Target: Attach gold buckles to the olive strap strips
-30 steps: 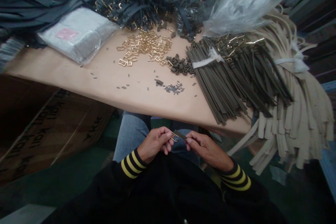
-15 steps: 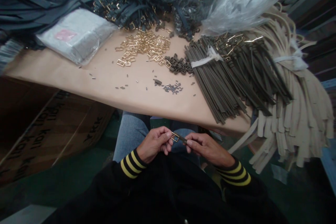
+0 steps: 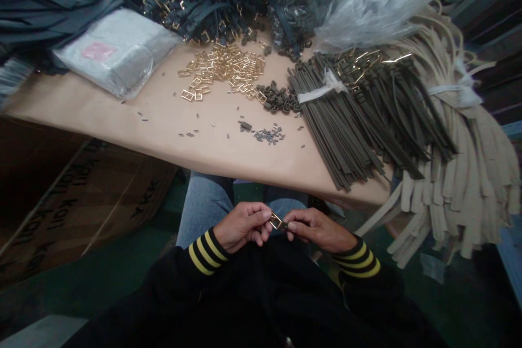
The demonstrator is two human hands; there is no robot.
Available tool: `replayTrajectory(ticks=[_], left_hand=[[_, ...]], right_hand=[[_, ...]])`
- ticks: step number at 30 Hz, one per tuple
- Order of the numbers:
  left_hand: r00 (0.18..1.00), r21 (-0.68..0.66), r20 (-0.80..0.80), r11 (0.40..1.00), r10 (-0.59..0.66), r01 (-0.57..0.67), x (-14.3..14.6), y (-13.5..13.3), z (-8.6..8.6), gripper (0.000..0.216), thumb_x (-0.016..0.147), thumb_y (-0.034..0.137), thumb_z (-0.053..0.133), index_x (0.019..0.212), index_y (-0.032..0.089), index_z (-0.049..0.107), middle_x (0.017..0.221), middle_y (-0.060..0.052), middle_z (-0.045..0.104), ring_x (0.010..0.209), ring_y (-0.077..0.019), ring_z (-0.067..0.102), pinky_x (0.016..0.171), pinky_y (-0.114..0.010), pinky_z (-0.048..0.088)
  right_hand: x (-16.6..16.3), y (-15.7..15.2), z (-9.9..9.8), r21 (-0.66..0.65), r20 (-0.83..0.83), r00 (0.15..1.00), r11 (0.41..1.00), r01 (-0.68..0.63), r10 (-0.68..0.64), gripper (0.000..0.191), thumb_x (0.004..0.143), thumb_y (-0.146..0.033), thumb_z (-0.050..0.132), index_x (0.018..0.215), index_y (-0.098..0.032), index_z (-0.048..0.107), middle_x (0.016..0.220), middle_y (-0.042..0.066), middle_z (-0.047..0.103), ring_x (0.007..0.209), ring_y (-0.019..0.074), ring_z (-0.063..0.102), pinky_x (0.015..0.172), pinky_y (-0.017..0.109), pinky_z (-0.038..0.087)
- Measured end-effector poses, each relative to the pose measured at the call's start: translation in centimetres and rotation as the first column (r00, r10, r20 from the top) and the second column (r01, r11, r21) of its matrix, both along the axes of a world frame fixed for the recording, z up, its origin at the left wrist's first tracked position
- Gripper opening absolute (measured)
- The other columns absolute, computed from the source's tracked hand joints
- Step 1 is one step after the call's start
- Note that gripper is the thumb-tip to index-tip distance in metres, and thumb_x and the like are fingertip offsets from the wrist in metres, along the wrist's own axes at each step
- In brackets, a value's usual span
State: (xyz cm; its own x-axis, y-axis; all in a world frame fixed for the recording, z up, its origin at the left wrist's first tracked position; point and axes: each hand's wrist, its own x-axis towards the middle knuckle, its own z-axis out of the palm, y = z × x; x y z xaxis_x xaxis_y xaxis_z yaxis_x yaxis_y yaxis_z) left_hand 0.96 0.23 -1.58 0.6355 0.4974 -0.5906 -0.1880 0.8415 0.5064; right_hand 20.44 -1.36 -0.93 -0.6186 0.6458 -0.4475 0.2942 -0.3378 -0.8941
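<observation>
Over my lap, below the table's front edge, my left hand [image 3: 243,224] pinches a small gold buckle [image 3: 276,221] between thumb and fingers. My right hand [image 3: 316,228] meets it from the right, gripping the end of a dark olive strap [image 3: 284,224] that touches the buckle; most of the strap is hidden by the fingers. On the table [image 3: 122,114] lie a heap of loose gold buckles [image 3: 222,69], a cluster of small dark loops [image 3: 279,100] and a tied bundle of olive straps [image 3: 346,114].
Beige straps [image 3: 460,163] hang over the table's right edge. A wrapped grey packet [image 3: 116,54] lies at the left, dark straps with buckles [image 3: 196,5] and plastic bags [image 3: 367,5] at the back. Tiny grey pins [image 3: 267,135] are scattered mid-table. A cardboard box [image 3: 73,201] stands lower left.
My hands have drawn closer together; the strap end in my right hand now reaches the buckle, and less of the strap shows.
</observation>
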Motion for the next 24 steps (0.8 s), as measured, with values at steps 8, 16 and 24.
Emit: replayTrajectory(ticks=[8, 16, 24], left_hand=[[0.995, 0.066, 0.004, 0.993, -0.095, 0.095, -0.1, 0.1, -0.1, 0.033, 0.064, 0.041, 0.063, 0.073, 0.009, 0.061, 0.055, 0.001, 0.055, 0.04, -0.0041, 0.05, 0.035, -0.012, 0.042], [0.956, 0.446, -0.277, 0.869, -0.093, 0.214, 0.4, -0.1, 0.4, 0.042, 0.076, 0.044, 0.046, 0.095, 0.009, 0.059, 0.047, 0.006, 0.045, 0.035, -0.004, 0.04, 0.035, -0.016, 0.035], [0.89, 0.551, -0.418, 0.83, 0.181, 0.09, 1.0, -0.3, 0.4, 0.015, 0.072, 0.029, 0.054, 0.07, 0.017, 0.045, 0.054, 0.006, 0.05, 0.038, -0.0043, 0.038, 0.036, -0.016, 0.029]], right_hand=[[0.1, 0.5, -0.1, -0.01, 0.002, 0.998, 0.998, -0.058, 0.059, 0.036, 0.081, -0.045, 0.042, 0.082, -0.011, 0.056, 0.062, 0.0, 0.054, 0.046, 0.0054, 0.036, 0.043, 0.018, 0.027], [-1.2, 0.0, -0.5, 0.048, 0.006, 0.996, 0.995, 0.085, -0.085, 0.035, 0.082, -0.043, 0.04, 0.071, -0.013, 0.053, 0.052, -0.004, 0.041, 0.044, 0.0054, 0.033, 0.042, 0.018, 0.025], [-3.2, 0.0, 0.0, 0.13, 0.066, 0.971, 0.967, 0.221, -0.231, 0.027, 0.083, -0.038, 0.039, 0.071, -0.015, 0.049, 0.057, -0.003, 0.045, 0.046, 0.0062, 0.035, 0.042, 0.018, 0.028]])
